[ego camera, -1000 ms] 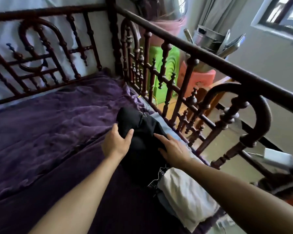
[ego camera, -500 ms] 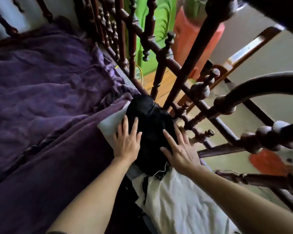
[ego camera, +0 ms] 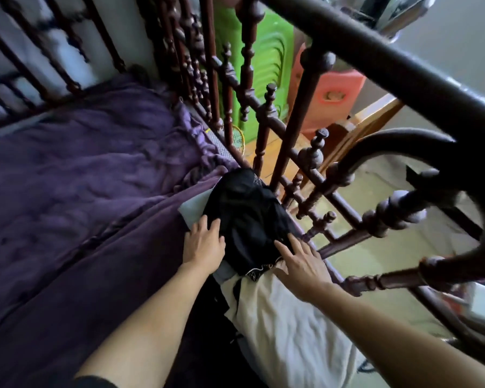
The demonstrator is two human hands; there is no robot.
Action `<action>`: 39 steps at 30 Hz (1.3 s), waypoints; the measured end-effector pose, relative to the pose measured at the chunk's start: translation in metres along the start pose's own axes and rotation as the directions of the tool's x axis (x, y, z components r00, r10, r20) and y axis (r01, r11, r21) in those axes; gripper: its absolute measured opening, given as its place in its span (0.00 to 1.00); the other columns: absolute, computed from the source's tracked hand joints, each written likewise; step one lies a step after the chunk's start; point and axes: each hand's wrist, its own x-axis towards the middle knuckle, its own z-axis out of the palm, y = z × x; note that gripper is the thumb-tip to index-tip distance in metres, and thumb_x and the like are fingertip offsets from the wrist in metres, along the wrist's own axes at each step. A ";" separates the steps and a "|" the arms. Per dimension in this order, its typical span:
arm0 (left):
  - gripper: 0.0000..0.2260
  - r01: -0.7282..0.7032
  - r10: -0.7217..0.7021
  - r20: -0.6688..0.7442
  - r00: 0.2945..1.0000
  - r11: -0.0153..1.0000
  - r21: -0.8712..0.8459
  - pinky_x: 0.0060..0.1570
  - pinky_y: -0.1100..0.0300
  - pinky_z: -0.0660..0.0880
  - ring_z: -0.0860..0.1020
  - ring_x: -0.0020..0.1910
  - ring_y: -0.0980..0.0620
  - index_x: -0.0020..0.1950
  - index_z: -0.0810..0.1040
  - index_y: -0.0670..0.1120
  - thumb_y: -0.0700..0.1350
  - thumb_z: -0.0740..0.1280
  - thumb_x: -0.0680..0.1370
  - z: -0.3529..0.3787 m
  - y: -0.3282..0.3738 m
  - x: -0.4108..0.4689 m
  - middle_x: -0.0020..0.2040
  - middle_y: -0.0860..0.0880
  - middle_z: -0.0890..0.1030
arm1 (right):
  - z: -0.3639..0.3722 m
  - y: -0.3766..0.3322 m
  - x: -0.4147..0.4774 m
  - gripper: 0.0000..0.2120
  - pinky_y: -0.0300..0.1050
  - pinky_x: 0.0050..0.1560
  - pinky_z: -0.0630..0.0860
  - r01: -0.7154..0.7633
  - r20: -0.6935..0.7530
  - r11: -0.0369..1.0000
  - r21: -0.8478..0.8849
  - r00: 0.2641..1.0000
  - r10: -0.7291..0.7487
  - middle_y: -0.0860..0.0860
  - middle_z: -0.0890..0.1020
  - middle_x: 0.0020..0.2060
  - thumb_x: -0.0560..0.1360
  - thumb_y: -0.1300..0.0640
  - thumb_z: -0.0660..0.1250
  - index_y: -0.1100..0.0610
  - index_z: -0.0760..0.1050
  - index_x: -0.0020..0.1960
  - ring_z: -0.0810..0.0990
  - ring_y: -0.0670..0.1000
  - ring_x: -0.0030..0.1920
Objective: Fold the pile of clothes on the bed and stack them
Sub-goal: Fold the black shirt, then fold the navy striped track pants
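Note:
A folded black garment (ego camera: 247, 217) lies on top of a stack at the bed's right edge, against the wooden rail. Under it a pale grey-blue folded piece (ego camera: 192, 210) sticks out to the left. A white garment (ego camera: 289, 326) lies nearer to me in the same row. My left hand (ego camera: 203, 243) rests flat with straight fingers on the black garment's left side. My right hand (ego camera: 300, 261) presses flat on its right near corner, fingers spread.
The purple blanket (ego camera: 81, 177) covers the bed to the left. A dark wooden spindle rail (ego camera: 305, 175) runs close along the right of the stack. Beyond it stand a green plastic stool (ego camera: 263, 60) and an orange-red stool (ego camera: 331, 88).
Both hands stay flat on the black garment. My view has tilted down and closer to the stack, and the grey-blue piece under it has come into sight.

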 end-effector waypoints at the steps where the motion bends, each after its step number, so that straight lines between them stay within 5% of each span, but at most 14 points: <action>1: 0.18 0.009 -0.009 0.010 1.000 1.000 -0.010 0.61 0.49 0.67 0.68 0.66 0.45 0.69 0.68 0.49 0.51 0.58 0.80 -0.004 -0.005 -0.022 0.69 0.46 0.67 | -0.005 0.000 -0.012 0.31 0.54 0.68 0.62 0.015 -0.029 1.000 -0.012 0.999 -0.016 0.54 0.56 0.76 0.76 0.38 0.57 0.45 0.54 0.76 0.57 0.56 0.74; 5: 0.13 0.108 -0.102 0.081 0.991 0.992 -0.070 0.54 0.52 0.72 0.75 0.58 0.47 0.62 0.74 0.49 0.50 0.58 0.80 -0.016 -0.029 -0.120 0.59 0.48 0.76 | -0.020 -0.015 -0.055 0.20 0.49 0.60 0.69 0.142 -0.109 0.988 -0.067 0.983 -0.149 0.50 0.72 0.64 0.77 0.46 0.58 0.50 0.68 0.67 0.70 0.54 0.64; 10: 0.11 0.274 -0.272 0.034 0.962 0.955 -0.109 0.48 0.54 0.74 0.78 0.55 0.46 0.58 0.76 0.49 0.49 0.60 0.80 -0.028 -0.071 -0.256 0.55 0.48 0.81 | -0.038 -0.089 -0.103 0.14 0.48 0.54 0.73 0.395 -0.115 0.914 -0.088 0.908 -0.404 0.50 0.78 0.56 0.77 0.49 0.57 0.51 0.74 0.58 0.77 0.54 0.58; 14: 0.09 0.401 -0.407 -0.054 0.912 0.911 -0.097 0.46 0.53 0.74 0.79 0.54 0.43 0.53 0.77 0.49 0.50 0.61 0.79 -0.040 -0.110 -0.367 0.53 0.46 0.82 | -0.043 -0.173 -0.158 0.14 0.48 0.49 0.74 0.557 -0.138 0.816 -0.155 0.806 -0.576 0.50 0.78 0.55 0.77 0.48 0.58 0.50 0.74 0.59 0.78 0.55 0.56; 21: 0.09 0.618 -0.644 -0.217 0.734 0.765 -0.181 0.45 0.54 0.74 0.80 0.50 0.45 0.53 0.77 0.49 0.50 0.61 0.79 -0.069 -0.189 -0.552 0.50 0.47 0.82 | -0.052 -0.335 -0.250 0.13 0.50 0.50 0.74 0.809 -0.091 0.520 -0.275 0.516 -0.851 0.51 0.76 0.57 0.78 0.49 0.58 0.53 0.72 0.59 0.75 0.55 0.59; 28: 0.09 0.766 -0.808 -0.241 0.538 0.588 -0.261 0.44 0.55 0.73 0.79 0.49 0.44 0.48 0.76 0.48 0.51 0.60 0.78 -0.059 -0.286 -0.728 0.49 0.47 0.81 | -0.019 -0.508 -0.344 0.14 0.48 0.48 0.73 0.890 -0.037 0.296 -0.348 0.302 -0.953 0.50 0.76 0.57 0.79 0.50 0.57 0.52 0.71 0.62 0.76 0.55 0.58; 39: 0.10 0.847 -0.907 -0.168 0.386 0.421 -0.326 0.51 0.57 0.73 0.79 0.54 0.46 0.54 0.78 0.49 0.49 0.60 0.78 -0.049 -0.453 -0.934 0.53 0.48 0.82 | 0.075 -0.744 -0.469 0.17 0.48 0.52 0.73 0.948 0.047 0.172 -0.267 0.191 -0.980 0.49 0.75 0.60 0.78 0.46 0.58 0.48 0.70 0.64 0.77 0.55 0.57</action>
